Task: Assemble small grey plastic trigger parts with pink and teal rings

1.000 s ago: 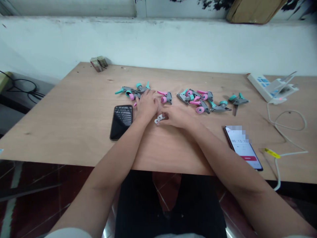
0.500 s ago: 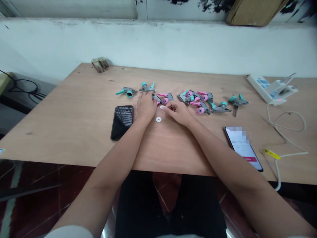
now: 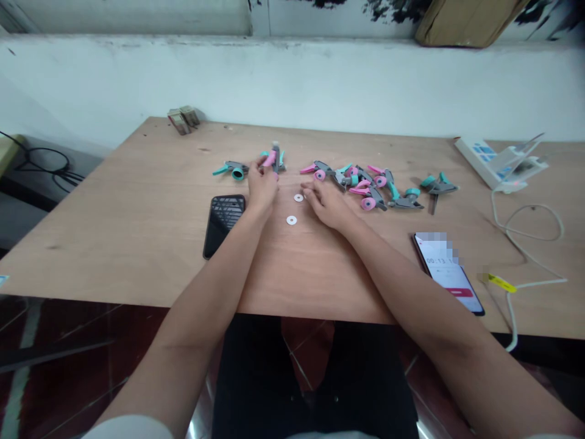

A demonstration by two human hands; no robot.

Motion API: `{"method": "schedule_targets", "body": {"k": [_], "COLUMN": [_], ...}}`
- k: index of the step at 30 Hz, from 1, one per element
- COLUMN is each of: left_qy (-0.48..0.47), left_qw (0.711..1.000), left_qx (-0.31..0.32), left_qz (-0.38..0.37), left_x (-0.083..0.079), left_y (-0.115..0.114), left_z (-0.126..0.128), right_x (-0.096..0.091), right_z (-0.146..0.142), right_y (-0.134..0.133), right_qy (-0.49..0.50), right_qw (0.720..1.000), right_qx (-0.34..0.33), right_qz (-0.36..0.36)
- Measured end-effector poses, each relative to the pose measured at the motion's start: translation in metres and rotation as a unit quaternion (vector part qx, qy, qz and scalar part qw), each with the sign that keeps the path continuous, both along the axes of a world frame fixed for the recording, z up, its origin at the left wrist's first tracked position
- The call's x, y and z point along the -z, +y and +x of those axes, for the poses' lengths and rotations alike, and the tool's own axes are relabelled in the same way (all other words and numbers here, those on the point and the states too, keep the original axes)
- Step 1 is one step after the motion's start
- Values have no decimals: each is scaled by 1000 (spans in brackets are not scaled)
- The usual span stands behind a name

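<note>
My left hand (image 3: 262, 185) is closed on a pink and grey spray nozzle (image 3: 273, 158), lifted just off the wooden table (image 3: 137, 207) beside a teal and grey nozzle (image 3: 232, 170). My right hand (image 3: 328, 204) rests on the table with its fingers curled, the fingertips beside a small white washer (image 3: 298, 197). A second white washer (image 3: 291, 220) lies between my hands. To the right of my right hand is a pile of several pink, teal and grey nozzles (image 3: 365, 183).
A dark phone (image 3: 223, 223) lies left of my left arm. A lit phone (image 3: 448, 272) lies at the right near the table's front edge. A white power strip (image 3: 500, 163) and white cable (image 3: 530, 235) are at the far right. Small blocks (image 3: 183, 117) sit at the back left corner.
My left hand has picked a pink and grey nozzle out of the pile and raised it. My right hand set down two white washers and now rests beside them.
</note>
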State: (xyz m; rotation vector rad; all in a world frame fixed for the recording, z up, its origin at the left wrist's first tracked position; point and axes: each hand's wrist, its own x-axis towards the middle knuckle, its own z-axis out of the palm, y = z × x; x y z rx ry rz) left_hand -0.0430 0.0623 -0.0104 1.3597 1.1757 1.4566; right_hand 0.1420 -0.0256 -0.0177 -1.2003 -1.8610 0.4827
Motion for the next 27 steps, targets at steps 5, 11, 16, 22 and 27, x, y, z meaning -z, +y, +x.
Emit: {"method": "schedule_targets", "body": {"k": [5,11,16,22,27], "left_qy": [-129,-121,-162,-168,-161], "left_qw": [987,979,963,949,943], "left_qx": [56,147,197,234,258], "left_qz": [-76,-67,-87,-124,-136], "left_x": [-4,-5,-6,-3,2], "left_y": [-1,-18,-31,-38,-36], "left_z": [12,23,31,37,36], "right_x": [-11,-8,-9,-9,-5], "right_z": [-8,-8,-9,-11,-7], "right_y": [-11,-12,-11,-10,-8], "right_qy": [12,178,221,216,225], "right_qw": [997,983,974,973,968], "right_qx": [-75,30,52,83,107], "right_qz": [-19,-12,2,10,-2]}}
